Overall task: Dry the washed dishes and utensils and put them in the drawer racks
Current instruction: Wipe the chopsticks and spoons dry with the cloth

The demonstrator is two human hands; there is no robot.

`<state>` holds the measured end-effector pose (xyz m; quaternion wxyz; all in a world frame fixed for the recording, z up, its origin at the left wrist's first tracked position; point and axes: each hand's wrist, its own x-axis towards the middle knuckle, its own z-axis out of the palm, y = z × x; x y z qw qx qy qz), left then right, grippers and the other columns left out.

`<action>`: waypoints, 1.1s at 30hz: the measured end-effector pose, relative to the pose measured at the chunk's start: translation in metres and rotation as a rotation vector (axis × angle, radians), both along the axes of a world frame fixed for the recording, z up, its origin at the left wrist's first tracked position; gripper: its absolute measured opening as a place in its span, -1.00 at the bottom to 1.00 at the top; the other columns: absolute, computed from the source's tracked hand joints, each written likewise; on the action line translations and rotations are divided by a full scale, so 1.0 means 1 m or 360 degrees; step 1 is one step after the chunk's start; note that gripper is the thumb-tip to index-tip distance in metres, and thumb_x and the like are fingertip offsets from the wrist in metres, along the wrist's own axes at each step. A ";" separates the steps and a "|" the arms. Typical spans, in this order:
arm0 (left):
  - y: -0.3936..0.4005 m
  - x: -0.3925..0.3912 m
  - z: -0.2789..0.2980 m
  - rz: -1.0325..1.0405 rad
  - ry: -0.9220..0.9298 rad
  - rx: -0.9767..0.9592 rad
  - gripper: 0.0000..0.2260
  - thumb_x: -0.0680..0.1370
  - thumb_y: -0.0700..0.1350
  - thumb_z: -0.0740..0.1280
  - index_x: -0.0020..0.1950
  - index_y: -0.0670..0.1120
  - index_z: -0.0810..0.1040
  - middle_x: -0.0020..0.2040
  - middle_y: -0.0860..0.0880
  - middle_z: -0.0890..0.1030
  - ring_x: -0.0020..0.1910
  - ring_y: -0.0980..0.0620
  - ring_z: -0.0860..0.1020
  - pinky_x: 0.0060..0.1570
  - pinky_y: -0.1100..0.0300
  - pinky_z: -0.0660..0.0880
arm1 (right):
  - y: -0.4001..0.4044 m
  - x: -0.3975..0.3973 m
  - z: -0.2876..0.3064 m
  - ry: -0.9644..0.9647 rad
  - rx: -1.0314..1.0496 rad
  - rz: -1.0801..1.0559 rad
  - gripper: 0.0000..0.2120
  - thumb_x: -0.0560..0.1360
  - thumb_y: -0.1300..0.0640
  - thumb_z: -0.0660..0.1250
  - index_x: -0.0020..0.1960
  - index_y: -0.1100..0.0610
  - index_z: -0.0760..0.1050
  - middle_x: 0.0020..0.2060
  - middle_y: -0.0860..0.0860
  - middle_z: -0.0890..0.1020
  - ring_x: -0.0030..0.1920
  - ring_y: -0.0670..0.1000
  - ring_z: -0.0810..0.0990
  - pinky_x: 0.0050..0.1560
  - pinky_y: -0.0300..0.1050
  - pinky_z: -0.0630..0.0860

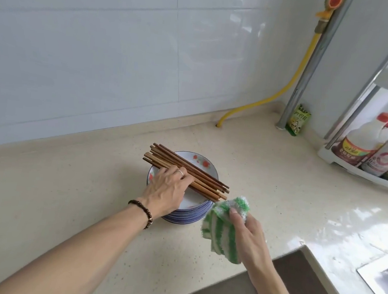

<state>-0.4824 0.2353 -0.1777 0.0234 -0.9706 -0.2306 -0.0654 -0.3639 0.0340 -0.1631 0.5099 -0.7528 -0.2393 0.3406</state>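
The left hand (170, 187) grasps the chopsticks (185, 172), which run ten to four o'clock across the plates (188, 214); the right hand (247, 234), clutching the cloth (224, 224), waits at their four-o'clock tips.

Chopsticks (185, 172): brown wood, matt, grain visible. Stacked plates (188, 212): glazed ceramic, glossy. Cloth (225, 224): fluffy looped textile, rough. Countertop (63, 193): speckled stone, smooth, sheen noted near the sink. Wall tiles (103, 41): glossy. Pipe (316, 64): dull metal. Hose (299, 69): smooth yellow plastic.
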 end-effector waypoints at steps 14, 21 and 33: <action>0.008 -0.007 -0.008 -0.0244 0.0188 0.0094 -0.85 0.65 -0.23 0.20 0.00 -0.06 0.54 -0.10 -0.04 0.54 -0.08 -0.06 0.49 -0.07 0.04 0.36 | -0.013 -0.003 -0.002 0.0158 0.0094 0.0034 -0.65 0.66 -0.02 0.21 -0.02 0.23 0.60 -0.22 0.10 0.72 -0.22 0.10 0.71 -0.29 -0.03 0.64; -0.005 -0.018 0.043 0.0007 0.0162 -0.0603 -0.82 0.72 -0.09 0.11 -0.05 -0.08 0.36 -0.29 0.05 0.36 -0.22 -0.06 0.46 -0.25 0.11 0.27 | -0.026 -0.016 0.009 0.0306 0.0357 0.0042 -0.25 0.41 -0.45 0.28 0.02 0.29 0.58 -0.07 0.33 0.61 -0.06 0.32 0.58 0.09 0.20 0.50; -0.046 -0.096 0.132 0.0040 0.0032 -0.3121 -0.74 0.67 -0.03 0.13 -0.07 -0.13 0.51 -0.42 0.06 0.39 -0.52 0.16 0.37 -0.50 0.33 0.32 | 0.032 -0.088 0.089 0.0900 0.0943 0.0226 -0.67 0.61 0.06 0.32 -0.10 0.35 0.57 -0.36 0.31 0.56 -0.35 0.18 0.58 -0.18 0.04 0.61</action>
